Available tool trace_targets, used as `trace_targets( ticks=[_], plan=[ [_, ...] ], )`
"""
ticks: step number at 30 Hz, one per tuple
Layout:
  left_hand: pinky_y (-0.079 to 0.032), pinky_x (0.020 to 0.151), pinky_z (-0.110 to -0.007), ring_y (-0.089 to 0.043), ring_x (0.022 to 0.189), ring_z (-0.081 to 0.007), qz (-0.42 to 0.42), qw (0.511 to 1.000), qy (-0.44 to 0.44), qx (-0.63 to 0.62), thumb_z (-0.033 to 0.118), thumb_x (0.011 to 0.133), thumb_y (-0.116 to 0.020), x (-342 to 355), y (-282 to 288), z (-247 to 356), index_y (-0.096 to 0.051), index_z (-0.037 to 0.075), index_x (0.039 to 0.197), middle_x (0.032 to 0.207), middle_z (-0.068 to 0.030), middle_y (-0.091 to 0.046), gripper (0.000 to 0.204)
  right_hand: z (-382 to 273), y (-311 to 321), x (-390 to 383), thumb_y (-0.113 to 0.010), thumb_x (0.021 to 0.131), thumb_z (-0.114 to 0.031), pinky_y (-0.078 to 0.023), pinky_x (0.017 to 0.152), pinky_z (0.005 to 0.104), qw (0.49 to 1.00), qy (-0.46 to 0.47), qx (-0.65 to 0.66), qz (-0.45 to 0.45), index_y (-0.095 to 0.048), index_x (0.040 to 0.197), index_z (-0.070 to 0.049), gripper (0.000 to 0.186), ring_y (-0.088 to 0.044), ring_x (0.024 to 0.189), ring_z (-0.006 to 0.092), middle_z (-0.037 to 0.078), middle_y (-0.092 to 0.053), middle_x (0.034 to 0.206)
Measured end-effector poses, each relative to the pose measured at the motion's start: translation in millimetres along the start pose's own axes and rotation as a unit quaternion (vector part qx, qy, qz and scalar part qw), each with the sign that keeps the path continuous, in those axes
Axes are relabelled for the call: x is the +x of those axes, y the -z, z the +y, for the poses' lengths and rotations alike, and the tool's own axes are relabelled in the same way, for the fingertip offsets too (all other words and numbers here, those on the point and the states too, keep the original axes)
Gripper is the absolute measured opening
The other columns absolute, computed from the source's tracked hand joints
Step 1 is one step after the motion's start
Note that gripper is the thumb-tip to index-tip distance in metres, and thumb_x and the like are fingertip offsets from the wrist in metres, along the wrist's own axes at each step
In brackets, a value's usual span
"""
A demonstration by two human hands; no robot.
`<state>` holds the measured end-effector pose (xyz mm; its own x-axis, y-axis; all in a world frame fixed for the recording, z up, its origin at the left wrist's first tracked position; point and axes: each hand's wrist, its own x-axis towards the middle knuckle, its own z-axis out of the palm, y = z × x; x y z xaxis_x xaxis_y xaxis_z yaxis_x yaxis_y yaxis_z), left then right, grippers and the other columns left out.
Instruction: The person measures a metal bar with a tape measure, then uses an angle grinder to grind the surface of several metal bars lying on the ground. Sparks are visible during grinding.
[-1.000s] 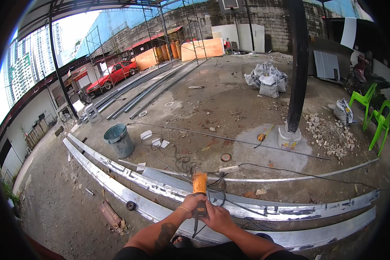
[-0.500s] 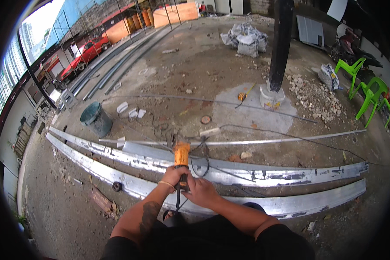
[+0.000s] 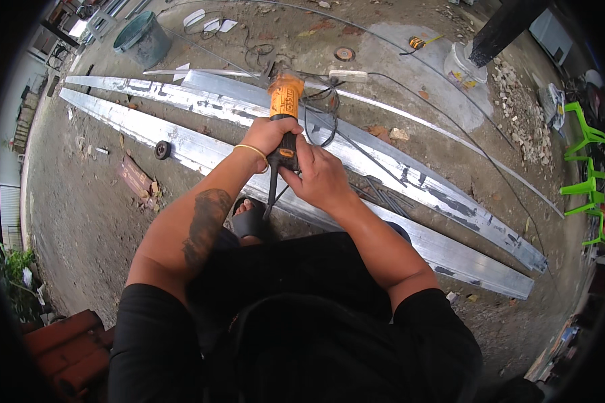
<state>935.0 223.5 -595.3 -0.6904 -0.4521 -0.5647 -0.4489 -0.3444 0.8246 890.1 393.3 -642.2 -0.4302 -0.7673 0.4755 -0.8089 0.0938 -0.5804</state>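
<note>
An orange and black angle grinder (image 3: 286,97) is held up in front of me, its head pointing away and its cord hanging from the rear end. My left hand (image 3: 273,140) wraps round the body from the left, a gold bangle at its wrist. My right hand (image 3: 318,171) grips the black rear part, fingers bent against its right side. Below the tool lie long silvery metal channels: a nearer one (image 3: 202,151) and a farther one (image 3: 410,171), both smeared with dark patches. A narrow metal strip (image 3: 450,141) runs beyond them. Thin dark rods (image 3: 386,196) rest between the channels.
A white extension socket (image 3: 348,76) with its cable lies beyond the grinder, near a round disc (image 3: 345,54). A small dark wheel-like piece (image 3: 162,150) sits on the near channel. Farther off are a green bucket (image 3: 143,41), a tape measure (image 3: 417,43), rubble (image 3: 517,101) and green chairs (image 3: 583,127).
My view has tilted down, showing more of my arms, shirt and foot. Both hands keep their hold on the grinder.
</note>
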Motion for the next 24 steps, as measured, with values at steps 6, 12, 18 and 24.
trace_targets(
  ticks=[6,12,18,24],
  plan=[
    [-0.057,0.065,-0.037,-0.070,0.071,-0.0214,0.020,0.998,-0.046,0.027,0.019,0.080,-0.080,12,8,-7,-0.072,-0.005,0.100,0.088,-0.0109,-0.073,0.032,0,8,4,-0.085,0.086,-0.040,-0.060,0.081,0.0469,0.995,-0.065,0.015,-0.068,-0.052,0.141,0.007,0.080,-0.074,0.095,0.0396,0.022,-0.073,0.105],
    [-0.059,0.061,-0.032,-0.070,0.065,-0.0206,0.018,0.994,-0.053,0.094,0.024,0.083,-0.077,-3,27,5,-0.065,-0.001,0.111,0.088,-0.0095,-0.070,0.039,23,35,-8,-0.078,0.092,-0.046,-0.058,0.093,0.0473,0.987,-0.107,0.069,-0.099,-0.056,0.141,0.002,0.072,-0.070,0.113,0.0430,0.025,-0.070,0.128],
    [-0.059,0.060,-0.030,-0.073,0.069,-0.0205,0.030,0.984,-0.105,0.143,0.022,0.081,-0.079,-45,45,21,-0.061,-0.003,0.113,0.091,-0.0122,-0.071,0.044,143,128,-91,-0.072,0.098,-0.042,-0.059,0.087,0.0469,0.952,-0.268,-0.074,-0.129,-0.077,0.116,-0.004,0.042,-0.075,0.096,0.0386,0.019,-0.078,0.107],
    [-0.059,0.063,-0.030,-0.071,0.068,-0.0197,0.028,0.986,-0.081,0.144,0.020,0.078,-0.080,-53,46,19,-0.061,-0.003,0.113,0.088,-0.0102,-0.069,0.046,231,89,-264,-0.067,0.100,-0.037,-0.053,0.103,0.0509,0.810,-0.452,-0.231,-0.294,-0.067,0.135,-0.004,0.048,-0.067,0.118,0.0426,0.023,-0.072,0.124]
  ],
)
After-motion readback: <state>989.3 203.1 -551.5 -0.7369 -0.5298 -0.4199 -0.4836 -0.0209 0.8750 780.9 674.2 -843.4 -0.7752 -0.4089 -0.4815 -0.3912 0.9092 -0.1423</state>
